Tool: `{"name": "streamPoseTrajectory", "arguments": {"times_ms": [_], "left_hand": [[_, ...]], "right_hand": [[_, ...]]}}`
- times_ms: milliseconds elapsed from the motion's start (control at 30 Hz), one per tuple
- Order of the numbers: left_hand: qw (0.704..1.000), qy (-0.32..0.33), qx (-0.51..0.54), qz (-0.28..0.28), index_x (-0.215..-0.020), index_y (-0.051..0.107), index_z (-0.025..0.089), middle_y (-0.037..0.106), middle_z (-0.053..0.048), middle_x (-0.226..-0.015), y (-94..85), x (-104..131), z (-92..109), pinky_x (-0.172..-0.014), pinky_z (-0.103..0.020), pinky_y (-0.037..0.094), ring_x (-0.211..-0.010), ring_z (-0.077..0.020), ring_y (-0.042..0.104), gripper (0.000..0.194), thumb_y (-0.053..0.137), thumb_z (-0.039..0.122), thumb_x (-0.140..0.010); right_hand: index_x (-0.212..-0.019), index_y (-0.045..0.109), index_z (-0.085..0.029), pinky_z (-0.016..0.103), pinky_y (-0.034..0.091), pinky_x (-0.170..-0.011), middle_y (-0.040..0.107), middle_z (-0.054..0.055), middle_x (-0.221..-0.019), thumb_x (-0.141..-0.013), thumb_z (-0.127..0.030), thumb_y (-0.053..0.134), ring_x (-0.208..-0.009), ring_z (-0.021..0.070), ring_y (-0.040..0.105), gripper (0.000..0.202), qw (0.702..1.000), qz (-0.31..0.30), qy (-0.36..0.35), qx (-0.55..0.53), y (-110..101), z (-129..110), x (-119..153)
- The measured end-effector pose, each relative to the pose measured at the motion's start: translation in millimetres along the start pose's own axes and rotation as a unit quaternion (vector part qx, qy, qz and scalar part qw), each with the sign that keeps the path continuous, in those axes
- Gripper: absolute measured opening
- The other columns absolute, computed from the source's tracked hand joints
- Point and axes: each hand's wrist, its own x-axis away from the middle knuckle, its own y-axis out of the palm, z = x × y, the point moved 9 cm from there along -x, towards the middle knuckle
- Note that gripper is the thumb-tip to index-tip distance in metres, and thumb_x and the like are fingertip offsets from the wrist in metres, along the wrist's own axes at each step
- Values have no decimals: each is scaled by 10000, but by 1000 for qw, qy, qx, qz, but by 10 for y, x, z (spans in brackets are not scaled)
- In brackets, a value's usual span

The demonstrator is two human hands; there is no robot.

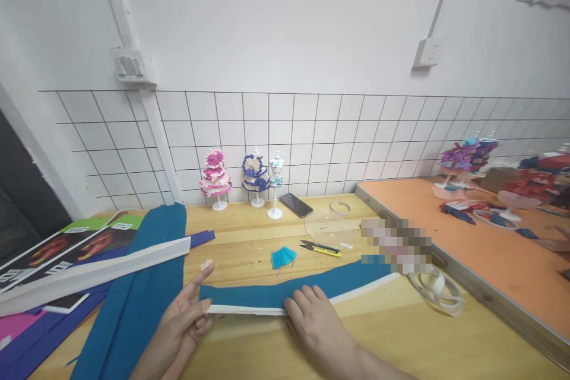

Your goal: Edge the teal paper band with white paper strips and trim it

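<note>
A long teal crepe paper strip (249, 295) with a white layer showing along its near edge stretches across the wooden table. My left hand (184, 314) pinches its left end between thumb and curled fingers, the index finger pointing out. Farther along, my right hand (314, 317) is closed over the near edge, its fingertips on the teal side and the thumb hidden. Just beyond the strip lie a small pleated light-blue fan (284, 257) and yellow-handled thread snips (321, 247). The strip's right end reaches a blurred-out patch.
Left of my hands lie a wide teal sheet (154, 249), a white strip (111, 267) and printed packets. Small dress stands (216, 181) and a phone (296, 205) are at the back. A clear disc (329, 228) and a ribbon roll (439, 294) lie rightward, beside a metal-edged orange table (409, 205).
</note>
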Motion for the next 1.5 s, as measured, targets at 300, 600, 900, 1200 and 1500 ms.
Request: {"name": "streamPoseTrajectory", "arguments": {"times_ms": [300, 600, 900, 1200, 1500], "left_hand": [[999, 1, -32, 2, -1292, 374, 285, 280, 80, -585, -38, -9, -20, -434, -169, 260, -498, -60, 231, 710, 700, 325, -662], [999, 14, -33, 18, -1283, 389, 271, 314, 78, -561, -19, -24, -14, -420, -173, 272, -486, -62, 222, 772, 736, 356, -599], [999, 20, -20, 15, -1277, 395, 276, 302, 86, -541, -6, -11, -9, -412, -164, 271, -476, -56, 220, 760, 739, 331, -602], [1000, 26, 5, 9, -1301, 346, 275, 264, 92, -535, 46, -13, -27, -436, -171, 274, -479, -61, 224, 772, 719, 333, -628], [1000, 27, 7, -9, -1333, 283, 276, 283, 88, -536, 101, 25, -16, -453, -184, 266, -481, -67, 240, 799, 698, 343, -654]], "right_hand": [[-629, 410, -197, 306, 171, -550, 497, -2, -603, -650, -42, 535, -559, 157, 383, 200, 999, 27, -20, 30, -42, 19, -13], [-719, 438, -201, 305, 174, -553, 514, -14, -634, -719, -90, 522, -574, 153, 395, 138, 999, 18, -33, 23, -47, 60, 33], [-935, 486, -176, 314, 212, -570, 567, 9, -710, -711, -101, 527, -605, 168, 452, 240, 998, -46, -26, 25, -15, 133, 67], [-887, 473, -192, 306, 212, -564, 561, -2, -681, -727, -58, 484, -590, 163, 453, 209, 998, -52, -32, 12, -14, 178, 59], [-1083, 447, -176, 309, 232, -589, 579, 4, -743, -784, -125, 482, -638, 169, 482, 306, 999, -42, -27, 8, -27, 185, 113]]}}
